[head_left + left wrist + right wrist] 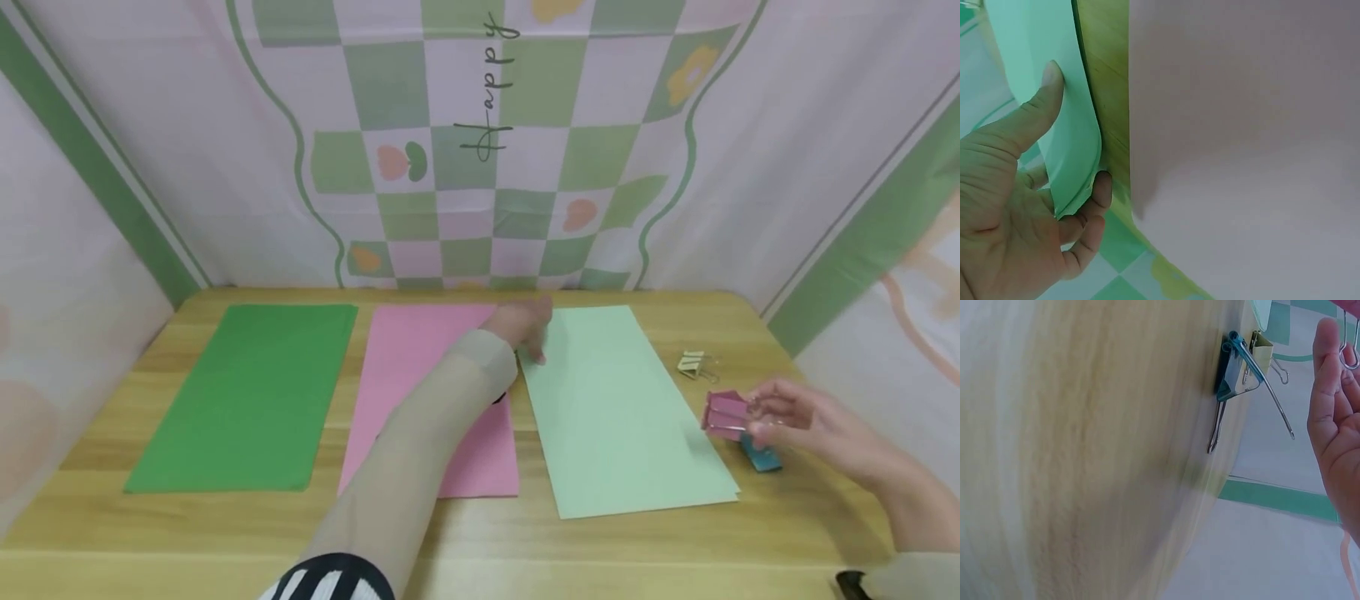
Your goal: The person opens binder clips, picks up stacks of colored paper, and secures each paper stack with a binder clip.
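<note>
Mint paper [622, 417] at right matt, smooth; pink clip [724, 415] glossy; worktop [495, 554] wood-grained; far hanging [600, 75] matt cloth.

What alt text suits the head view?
A person's right hand holds a pink binder clip near a blue clip and a yellow clip; the left hand grips light green paper at its corner. Pink paper and dark green paper lie further left on the table.
</note>
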`<state>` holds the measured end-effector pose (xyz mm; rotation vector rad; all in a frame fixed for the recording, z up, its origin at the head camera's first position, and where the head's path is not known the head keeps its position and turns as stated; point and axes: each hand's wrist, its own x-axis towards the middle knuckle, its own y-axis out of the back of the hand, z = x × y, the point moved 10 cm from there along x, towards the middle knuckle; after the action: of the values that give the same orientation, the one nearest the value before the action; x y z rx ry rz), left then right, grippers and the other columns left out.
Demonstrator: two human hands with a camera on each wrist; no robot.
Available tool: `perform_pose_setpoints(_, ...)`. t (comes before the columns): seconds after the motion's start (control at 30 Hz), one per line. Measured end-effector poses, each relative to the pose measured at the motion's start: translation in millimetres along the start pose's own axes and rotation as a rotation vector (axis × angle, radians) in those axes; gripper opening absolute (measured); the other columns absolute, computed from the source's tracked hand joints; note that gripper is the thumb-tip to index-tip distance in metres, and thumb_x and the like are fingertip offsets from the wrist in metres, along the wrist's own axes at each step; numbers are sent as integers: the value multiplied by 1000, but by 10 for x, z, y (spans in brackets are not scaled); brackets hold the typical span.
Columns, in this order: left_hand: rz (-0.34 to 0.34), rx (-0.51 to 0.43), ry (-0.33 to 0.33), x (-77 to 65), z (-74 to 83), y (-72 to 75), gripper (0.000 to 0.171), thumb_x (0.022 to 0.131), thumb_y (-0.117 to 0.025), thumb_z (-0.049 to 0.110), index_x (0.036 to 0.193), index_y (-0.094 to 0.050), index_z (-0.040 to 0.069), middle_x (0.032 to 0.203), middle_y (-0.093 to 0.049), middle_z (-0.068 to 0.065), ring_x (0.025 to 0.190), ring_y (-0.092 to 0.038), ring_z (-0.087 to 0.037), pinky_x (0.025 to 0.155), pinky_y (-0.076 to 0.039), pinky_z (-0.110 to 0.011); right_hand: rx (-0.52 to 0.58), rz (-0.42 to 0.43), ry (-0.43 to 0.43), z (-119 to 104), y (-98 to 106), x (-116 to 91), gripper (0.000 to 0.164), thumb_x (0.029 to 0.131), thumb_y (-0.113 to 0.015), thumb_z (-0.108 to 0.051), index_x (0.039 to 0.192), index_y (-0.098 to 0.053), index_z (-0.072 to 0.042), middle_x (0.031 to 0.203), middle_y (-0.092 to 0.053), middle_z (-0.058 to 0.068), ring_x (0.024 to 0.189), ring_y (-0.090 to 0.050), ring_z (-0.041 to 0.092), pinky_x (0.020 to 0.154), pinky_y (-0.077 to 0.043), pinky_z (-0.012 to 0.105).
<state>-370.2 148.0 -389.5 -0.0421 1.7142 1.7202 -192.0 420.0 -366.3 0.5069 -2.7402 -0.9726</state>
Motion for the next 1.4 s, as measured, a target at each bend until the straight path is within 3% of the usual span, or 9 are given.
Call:
perform_pose_setpoints(0.13, 6, -24, 15, -2, -85, -13, 108, 85, -74, 46, 161, -4, 17, 167, -19, -3, 153, -22, -21, 126, -17, -47, 2, -1, 9, -1, 3, -4, 35, 92, -53, 13, 118, -55, -11, 99, -71, -6, 83, -69, 14, 75, -56, 22)
perform_pose_setpoints(0.23, 65, -42, 7, 15, -142, 8, 109, 82, -76, 49, 161, -8, 16, 168, -16, -5, 155, -17, -24, 126, -11, -54, 3, 1, 16, -1, 9, -7, 36, 91, -54, 14, 119, -55, -10, 100, -71, -6, 85, -69, 13, 74, -56, 22)
perform_pose_setpoints(0.4, 187, -107, -68, 70, -145, 77, 69, 88, -74, 40, 143, -43, 12, 150, -45, -9, 142, -39, -27, 121, -21, -62, 3, 14, 21, 3, 30, -26, 37, 90, -54, 14, 118, -55, -10, 99, -71, -6, 85, -68, 12, 72, -56, 23)
perform_pose_setpoints(0.5, 190, -237, -111, 87, -145, 94, 47, 98, -63, 25, 139, -47, 10, 145, -51, -8, 137, -46, -25, 120, -31, -52, 24, 2, 39, -25, 25, -28, 37, 90, -53, 16, 117, -55, -8, 98, -71, -3, 83, -68, 14, 71, -57, 25)
perform_pose_setpoints(0.67, 210, -403, -193, 45, -132, 208, 41, 98, -49, 0, 139, -50, 0, 142, -54, -13, 127, -53, -25, 108, -47, -35, 40, -21, 49, -55, 9, -11, 36, 90, -52, 16, 116, -55, -8, 98, -72, -3, 83, -69, 15, 70, -58, 26)
perform_pose_setpoints(0.77, 249, -443, -238, -2, -136, 307, 39, 94, -50, -5, 133, -55, -4, 137, -55, -17, 105, -56, -21, 91, -53, -30, 19, -16, 44, -53, 26, 11, 34, 90, -53, 16, 114, -55, -8, 98, -72, -5, 84, -69, 14, 71, -58, 25)
perform_pose_setpoints(0.93, 267, -495, -295, -36, -154, 379, 36, 95, -52, -5, 130, -57, -7, 132, -55, -20, 82, -49, -16, 70, -51, -24, 0, -6, 20, -24, 60, 36, 31, 91, -54, 14, 114, -55, -7, 98, -72, -6, 85, -69, 14, 72, -58, 25)
perform_pose_setpoints(1.17, 275, -540, -343, -52, -180, 422, 31, 94, -58, -3, 125, -61, -6, 132, -58, -21, 119, -55, -28, 86, -54, -28, 13, 1, -9, 45, 105, 38, 34, 92, -54, 13, 115, -55, -11, 100, -73, -7, 84, -70, 15, 70, -59, 28)
perform_pose_setpoints(1.4, 229, -641, -340, -70, -215, 438, 35, 96, -59, -1, 131, -59, -4, 137, -57, -20, 123, -56, -31, 80, -59, -28, -64, 38, -69, 89, 182, 54, 28, 92, -58, 8, 113, -54, -10, 98, -72, -12, 82, -70, 13, 70, -57, 24)
